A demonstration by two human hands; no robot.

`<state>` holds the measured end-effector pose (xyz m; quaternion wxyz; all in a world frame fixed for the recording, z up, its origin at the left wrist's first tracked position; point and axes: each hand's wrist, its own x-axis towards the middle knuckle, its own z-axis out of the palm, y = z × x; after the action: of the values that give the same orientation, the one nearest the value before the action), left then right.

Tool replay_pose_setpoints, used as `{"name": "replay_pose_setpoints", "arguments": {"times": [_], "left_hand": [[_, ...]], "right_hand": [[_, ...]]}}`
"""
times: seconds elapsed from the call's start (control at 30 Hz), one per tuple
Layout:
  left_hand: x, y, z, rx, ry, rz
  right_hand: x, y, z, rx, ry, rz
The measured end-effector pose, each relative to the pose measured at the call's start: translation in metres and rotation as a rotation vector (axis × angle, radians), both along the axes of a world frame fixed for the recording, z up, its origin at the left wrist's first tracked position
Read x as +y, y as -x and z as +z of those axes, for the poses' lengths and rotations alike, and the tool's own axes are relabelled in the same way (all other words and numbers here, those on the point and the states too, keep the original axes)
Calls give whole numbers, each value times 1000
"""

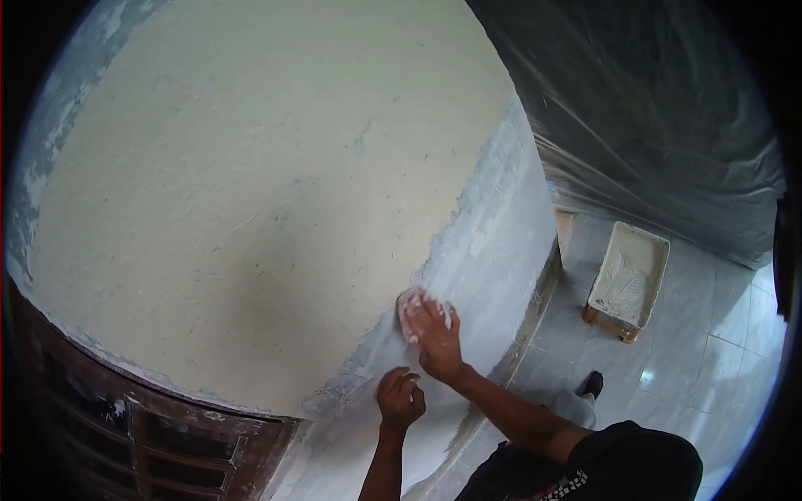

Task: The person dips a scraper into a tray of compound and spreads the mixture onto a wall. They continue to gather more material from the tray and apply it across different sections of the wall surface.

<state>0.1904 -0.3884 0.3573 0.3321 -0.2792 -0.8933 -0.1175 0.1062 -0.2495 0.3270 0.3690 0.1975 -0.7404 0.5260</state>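
So the right hand point(436, 334) is gripping a pinkish pad point(409, 316) against the wall point(251, 184), right where the cream coat meets the grey. Fingers hide part of it. Left hand point(402, 399) is loosely curled near the wall, can't tell if it's touching or holding anything. Tray point(631, 275) of pale paste sits right of the wall on a wooden stool point(614, 327). Shirt point(635, 459) print's cut off and unreadable, no legible brand. Window frame point(142, 417) below the wall is cropped too.

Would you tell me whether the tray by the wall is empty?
Not empty: the tray holds pale, streaked paste across its bottom.
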Motion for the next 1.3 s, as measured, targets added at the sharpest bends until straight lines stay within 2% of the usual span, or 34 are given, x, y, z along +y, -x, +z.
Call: {"name": "replay_pose_setpoints", "arguments": {"times": [0.13,0.2,0.3,0.37,0.4,0.5,0.6,0.63,0.7,0.87,0.93,0.97,1.0,1.07,1.23,1.3], "left_hand": [[-12,-23,-15,-75,-13,62],[-14,-27,-21,-76,-29,100],[-16,-26,-33,-86,-20,101],[-9,-30,-46,-76,-22,131],[-4,-33,-54,-76,-33,137],[20,-38,-81,-187,-285,138],[44,-41,-104,-288,-556,143],[48,-42,-109,-284,-576,157],[59,-39,-118,-703,-153,145],[134,-6,-144,-545,-302,-13],[169,3,-151,-543,-343,-84],[185,6,-153,-615,-315,-69],[201,12,-157,-640,-324,-111],[231,25,-167,-610,-308,-206],[314,50,-173,-711,-312,-310],[341,59,-186,-746,-298,-329]], "right_hand": [[31,54,52,28,87,-275],[21,59,59,-10,21,-247],[-21,6,30,-63,-52,-33],[-45,-36,5,43,-122,54],[-40,-59,9,47,-93,182],[-23,-92,3,77,-138,288],[10,-93,-19,66,-167,389],[23,-90,-27,-34,-125,376],[57,-83,-36,-203,-44,329],[148,-72,-52,-406,85,116],[186,-73,-64,-659,222,65],[199,-69,-77,-511,168,-56],[218,-72,-77,-527,157,-101],[254,-75,-76,-736,188,-138],[334,-73,-126,-752,279,-318],[363,-73,-151,-635,238,-450]]}}
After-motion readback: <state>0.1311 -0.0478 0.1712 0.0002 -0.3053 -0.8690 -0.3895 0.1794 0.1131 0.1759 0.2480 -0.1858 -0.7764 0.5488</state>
